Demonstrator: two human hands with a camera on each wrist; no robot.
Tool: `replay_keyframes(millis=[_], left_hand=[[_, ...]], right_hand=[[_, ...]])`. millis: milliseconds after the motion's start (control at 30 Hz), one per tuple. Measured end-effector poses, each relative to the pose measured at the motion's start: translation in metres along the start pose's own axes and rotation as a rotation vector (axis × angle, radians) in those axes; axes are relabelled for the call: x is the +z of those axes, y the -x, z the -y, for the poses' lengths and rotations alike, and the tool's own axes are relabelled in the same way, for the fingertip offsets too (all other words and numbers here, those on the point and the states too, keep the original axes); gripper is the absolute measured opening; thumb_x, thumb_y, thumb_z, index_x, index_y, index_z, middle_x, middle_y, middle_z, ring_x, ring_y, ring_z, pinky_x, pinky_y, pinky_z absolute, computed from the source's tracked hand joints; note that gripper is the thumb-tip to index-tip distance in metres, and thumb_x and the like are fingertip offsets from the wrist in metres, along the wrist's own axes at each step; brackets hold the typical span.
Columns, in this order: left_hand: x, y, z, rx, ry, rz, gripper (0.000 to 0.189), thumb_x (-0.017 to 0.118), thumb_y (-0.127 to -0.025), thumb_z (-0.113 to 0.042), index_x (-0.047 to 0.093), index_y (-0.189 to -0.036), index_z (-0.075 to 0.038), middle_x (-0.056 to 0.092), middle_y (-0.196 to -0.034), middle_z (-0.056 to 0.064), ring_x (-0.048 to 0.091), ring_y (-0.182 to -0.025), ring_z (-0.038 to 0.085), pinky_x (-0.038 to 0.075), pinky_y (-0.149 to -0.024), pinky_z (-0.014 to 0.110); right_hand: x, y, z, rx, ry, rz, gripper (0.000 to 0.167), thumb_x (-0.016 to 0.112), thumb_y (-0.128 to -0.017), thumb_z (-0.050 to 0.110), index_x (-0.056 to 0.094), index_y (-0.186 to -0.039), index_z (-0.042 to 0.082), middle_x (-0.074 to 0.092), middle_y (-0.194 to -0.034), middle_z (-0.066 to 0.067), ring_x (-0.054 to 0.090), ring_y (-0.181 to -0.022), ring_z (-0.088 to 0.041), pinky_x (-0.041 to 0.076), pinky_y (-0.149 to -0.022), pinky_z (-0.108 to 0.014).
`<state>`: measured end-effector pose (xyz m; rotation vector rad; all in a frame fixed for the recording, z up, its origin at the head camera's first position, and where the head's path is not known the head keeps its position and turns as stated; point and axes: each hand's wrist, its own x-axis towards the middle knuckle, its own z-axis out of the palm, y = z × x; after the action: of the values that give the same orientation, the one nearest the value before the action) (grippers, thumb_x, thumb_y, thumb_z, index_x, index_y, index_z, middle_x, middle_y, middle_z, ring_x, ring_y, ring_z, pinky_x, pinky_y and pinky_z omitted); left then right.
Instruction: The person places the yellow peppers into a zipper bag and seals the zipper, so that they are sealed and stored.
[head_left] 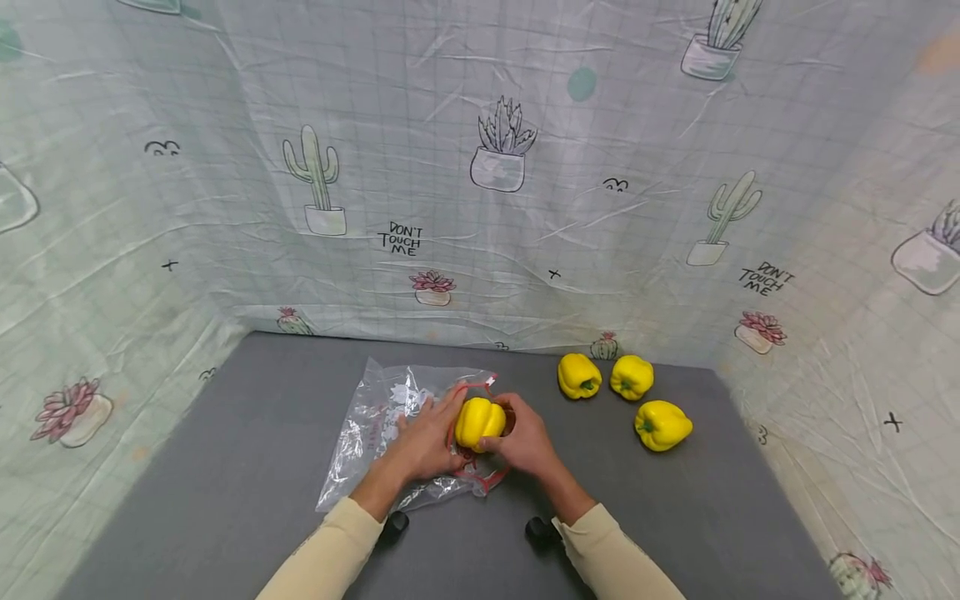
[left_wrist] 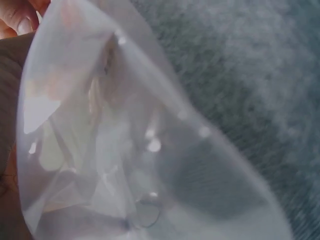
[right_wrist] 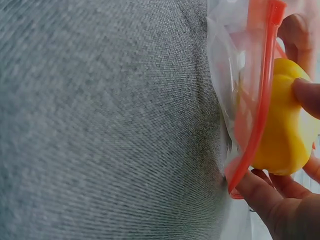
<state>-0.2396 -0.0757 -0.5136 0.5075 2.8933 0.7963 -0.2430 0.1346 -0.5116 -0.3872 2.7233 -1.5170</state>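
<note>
A yellow bell pepper (head_left: 480, 423) is in my right hand (head_left: 525, 439), held between thumb and fingers at the mouth of a clear plastic zip bag (head_left: 356, 446). The bag lies on the table with its red zip edge spread apart around the pepper. My left hand (head_left: 429, 437) holds the bag at this edge, fingers at the far side and thumb nearer me. In the right wrist view the red zip strip (right_wrist: 265, 85) passes beside the pepper (right_wrist: 282, 130). Billowing plastic (left_wrist: 115, 150) fills much of the left wrist view and hides most of the left hand.
Three more yellow bell peppers stand at the back right: one on the left (head_left: 579, 377), one in the middle (head_left: 632, 377), one nearer (head_left: 663, 426). A patterned cloth (head_left: 555, 250) hangs behind and beside the grey table (head_left: 225, 467).
</note>
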Motion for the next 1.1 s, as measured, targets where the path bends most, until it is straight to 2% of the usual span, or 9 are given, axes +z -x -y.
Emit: replay_keyframes(millis=[233,333,433,567,700,800,867,967,1100], left_hand=[[-0.003,0.001,-0.002,0.019,0.041,0.006,0.115,0.084,-0.077,-0.021,0.015,-0.169,-0.03,0.014,-0.177,-0.01,0.026,-0.156,0.054,0.023,-0.104,0.092],[-0.004,0.001,-0.004,0.023,0.056,0.011,0.117,0.083,-0.076,-0.017,0.014,-0.169,-0.03,0.012,-0.177,-0.011,0.026,-0.155,0.055,0.024,-0.102,0.092],[-0.006,0.001,-0.005,0.026,0.059,0.009,0.117,0.081,-0.075,-0.016,0.013,-0.169,-0.029,0.011,-0.177,-0.011,0.027,-0.155,0.056,0.025,-0.101,0.092],[-0.008,0.001,-0.008,0.032,0.041,0.002,0.116,0.08,-0.075,-0.015,0.013,-0.169,-0.029,0.011,-0.177,-0.011,0.025,-0.155,0.056,0.028,-0.1,0.092],[-0.01,0.002,-0.012,0.035,0.003,-0.012,0.115,0.079,-0.074,-0.013,0.015,-0.169,-0.027,0.012,-0.177,-0.011,0.022,-0.156,0.056,0.03,-0.099,0.091],[-0.011,0.003,-0.014,0.032,-0.051,-0.027,0.114,0.079,-0.075,-0.014,0.016,-0.169,-0.026,0.013,-0.177,-0.011,0.017,-0.16,0.051,0.028,-0.104,0.089],[-0.011,0.003,-0.015,0.036,-0.085,-0.038,0.113,0.08,-0.076,-0.015,0.016,-0.169,-0.024,0.014,-0.177,-0.011,0.013,-0.162,0.047,0.025,-0.11,0.086],[-0.011,0.003,-0.014,0.045,-0.116,-0.04,0.114,0.08,-0.075,-0.015,0.016,-0.169,-0.022,0.014,-0.177,-0.009,0.009,-0.164,0.042,0.021,-0.116,0.082],[-0.012,0.003,-0.014,0.061,-0.095,-0.036,0.115,0.081,-0.074,-0.012,0.016,-0.169,-0.018,0.014,-0.178,-0.005,0.01,-0.164,0.04,0.02,-0.119,0.08]], right_hand=[[0.002,-0.002,0.003,-0.031,0.095,-0.004,0.064,0.087,-0.085,0.021,0.062,-0.142,0.008,0.066,-0.12,-0.017,0.07,-0.104,-0.032,0.061,-0.092,-0.049],[0.003,-0.001,0.004,-0.027,0.078,-0.025,0.062,0.085,-0.087,0.016,0.06,-0.142,0.005,0.067,-0.122,-0.02,0.071,-0.104,-0.035,0.061,-0.092,-0.051],[0.003,0.0,0.005,-0.002,0.044,-0.048,0.054,0.082,-0.087,0.011,0.058,-0.135,0.005,0.068,-0.123,-0.022,0.071,-0.104,-0.036,0.06,-0.093,-0.052],[0.003,-0.001,0.005,0.012,0.053,-0.073,0.047,0.082,-0.087,0.011,0.058,-0.127,0.005,0.07,-0.119,-0.02,0.071,-0.102,-0.035,0.06,-0.092,-0.051],[0.004,-0.003,0.006,0.007,0.113,-0.083,0.048,0.084,-0.088,0.018,0.064,-0.131,0.01,0.072,-0.112,-0.016,0.07,-0.094,-0.03,0.06,-0.085,-0.044],[0.005,-0.004,0.008,0.014,0.138,-0.087,0.047,0.083,-0.089,0.021,0.066,-0.132,0.012,0.073,-0.11,-0.015,0.069,-0.092,-0.027,0.059,-0.083,-0.042],[0.005,-0.005,0.008,0.028,0.125,-0.091,0.044,0.082,-0.09,0.02,0.066,-0.131,0.012,0.073,-0.113,-0.014,0.069,-0.093,-0.025,0.06,-0.085,-0.042],[0.007,-0.007,0.007,0.053,0.049,-0.108,0.037,0.081,-0.09,0.014,0.068,-0.124,0.008,0.074,-0.114,-0.015,0.07,-0.093,-0.025,0.061,-0.086,-0.043],[0.011,-0.011,0.002,0.09,-0.057,-0.134,0.032,0.079,-0.089,0.009,0.068,-0.119,0.006,0.073,-0.109,-0.016,0.067,-0.089,-0.021,0.059,-0.083,-0.036]])
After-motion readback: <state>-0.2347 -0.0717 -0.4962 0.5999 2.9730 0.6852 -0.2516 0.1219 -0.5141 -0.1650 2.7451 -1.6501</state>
